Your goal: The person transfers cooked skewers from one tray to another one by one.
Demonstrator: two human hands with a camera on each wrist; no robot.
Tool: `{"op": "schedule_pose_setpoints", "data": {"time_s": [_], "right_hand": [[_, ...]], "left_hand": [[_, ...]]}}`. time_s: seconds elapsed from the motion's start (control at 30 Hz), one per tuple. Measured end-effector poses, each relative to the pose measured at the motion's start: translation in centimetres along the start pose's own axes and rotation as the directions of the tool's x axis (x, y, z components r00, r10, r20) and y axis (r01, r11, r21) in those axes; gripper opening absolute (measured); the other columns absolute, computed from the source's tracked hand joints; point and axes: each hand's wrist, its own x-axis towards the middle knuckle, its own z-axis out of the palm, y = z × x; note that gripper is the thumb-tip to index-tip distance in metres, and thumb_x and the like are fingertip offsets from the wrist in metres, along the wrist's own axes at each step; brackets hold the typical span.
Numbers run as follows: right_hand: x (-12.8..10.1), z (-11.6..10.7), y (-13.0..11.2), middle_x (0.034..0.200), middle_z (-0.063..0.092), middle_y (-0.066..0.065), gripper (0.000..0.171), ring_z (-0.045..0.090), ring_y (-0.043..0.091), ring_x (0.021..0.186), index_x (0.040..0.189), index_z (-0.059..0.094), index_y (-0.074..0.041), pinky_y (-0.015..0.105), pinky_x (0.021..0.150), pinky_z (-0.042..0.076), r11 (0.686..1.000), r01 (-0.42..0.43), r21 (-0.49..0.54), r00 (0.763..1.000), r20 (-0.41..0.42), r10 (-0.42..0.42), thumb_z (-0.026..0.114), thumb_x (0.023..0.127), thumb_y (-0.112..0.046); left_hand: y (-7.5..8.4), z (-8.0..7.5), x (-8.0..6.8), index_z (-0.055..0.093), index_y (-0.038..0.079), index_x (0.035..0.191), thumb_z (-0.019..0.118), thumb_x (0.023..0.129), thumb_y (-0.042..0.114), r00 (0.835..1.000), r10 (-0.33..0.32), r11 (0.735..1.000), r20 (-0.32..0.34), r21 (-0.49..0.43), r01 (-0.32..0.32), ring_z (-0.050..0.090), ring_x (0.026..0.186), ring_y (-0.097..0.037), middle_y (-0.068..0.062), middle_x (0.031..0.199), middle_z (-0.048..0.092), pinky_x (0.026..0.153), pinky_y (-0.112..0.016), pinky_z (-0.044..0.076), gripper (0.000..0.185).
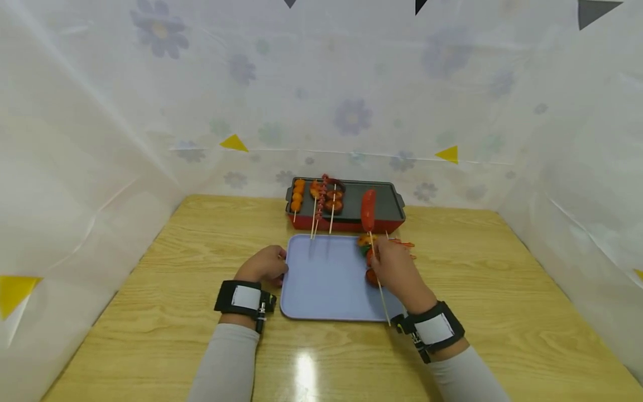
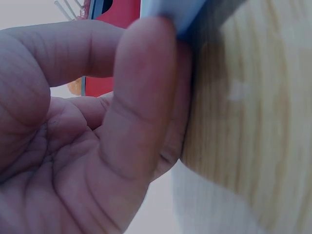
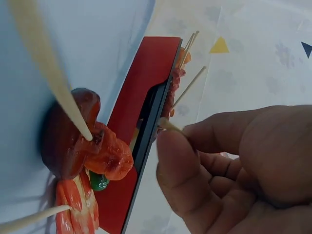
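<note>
Pinching the sausage skewer (image 1: 369, 223) in my right hand (image 1: 397, 268) over the tray's (image 1: 321, 290) far right corner, stick running toward me and sausage tipped at the grill pan (image 1: 384, 204) beyond, while my left hand (image 1: 263, 265) grips the tray's left edge.

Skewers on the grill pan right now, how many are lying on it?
3 lie on the grill pan, all at its left end: an orange-ball skewer leftmost, a thin reddish one in the middle, and a brown-round one right of that.
</note>
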Motion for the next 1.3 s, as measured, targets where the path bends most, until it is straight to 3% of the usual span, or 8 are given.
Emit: {"op": "schedule_pose_setpoints", "data": {"time_s": [0.3,0.43,0.67,0.97,1.3], "right_hand": [[-0.5,0.2,0.2,0.066,0.049,0.004,0.009,0.048,0.018,0.059,0.084,0.055,-0.004,0.031,0.053,0.039,0.999,-0.025,0.038,0.983,0.185,0.017,0.061,0.089,0.0],[-0.6,0.5,0.0,0.067,0.051,0.003,0.008,0.049,0.017,0.059,0.086,0.057,-0.003,0.031,0.053,0.04,0.999,-0.044,0.022,0.977,0.211,0.039,0.063,0.091,-0.002],[-1.0,1.1,-0.5,0.063,0.047,0.002,0.019,0.045,0.017,0.055,0.074,0.054,-0.007,0.03,0.05,0.035,1.0,0.0,-0.022,0.974,0.226,0.005,0.059,0.089,0.002],[-1.0,1.8,-0.8,0.062,0.046,0.002,0.024,0.045,0.017,0.055,0.066,0.052,-0.008,0.029,0.05,0.034,0.998,-0.054,-0.041,0.951,0.302,0.064,0.058,0.086,0.005],[-1.2,2.3,-1.1,0.06,0.042,0.001,0.025,0.042,0.016,0.054,0.065,0.052,-0.007,0.028,0.05,0.029,0.998,-0.052,-0.048,0.947,0.314,0.064,0.058,0.084,0.008]], "left_hand": [[0.2,-0.1,0.0,0.054,-0.005,0.125,0.056,0.088,0.003,1.0,-0.015,1.0,0.013,-0.007,0.015,0.065,0.068,-0.021,-0.013,0.092,0.062,0.063,-0.031,0.053,0.038],[0.2,-0.1,0.0,0.053,-0.005,0.125,0.056,0.088,0.002,1.0,-0.006,1.0,0.017,-0.02,0.007,0.065,0.067,-0.021,-0.014,0.091,0.062,0.062,-0.031,0.053,0.038],[0.1,0.0,0.1,0.053,-0.006,0.125,0.056,0.087,0.002,1.0,-0.003,1.0,0.016,-0.019,0.003,0.065,0.068,-0.021,-0.014,0.092,0.062,0.062,-0.031,0.053,0.038],[0.1,-0.2,0.2,0.053,-0.006,0.126,0.056,0.087,0.002,1.0,-0.011,1.0,0.016,-0.008,0.011,0.065,0.068,-0.021,-0.014,0.092,0.062,0.063,-0.03,0.053,0.04],[0.1,-0.2,0.1,0.053,-0.005,0.127,0.056,0.087,0.003,1.0,-0.008,1.0,0.018,-0.009,0.008,0.065,0.069,-0.021,-0.014,0.094,0.062,0.064,-0.031,0.053,0.041]]}}
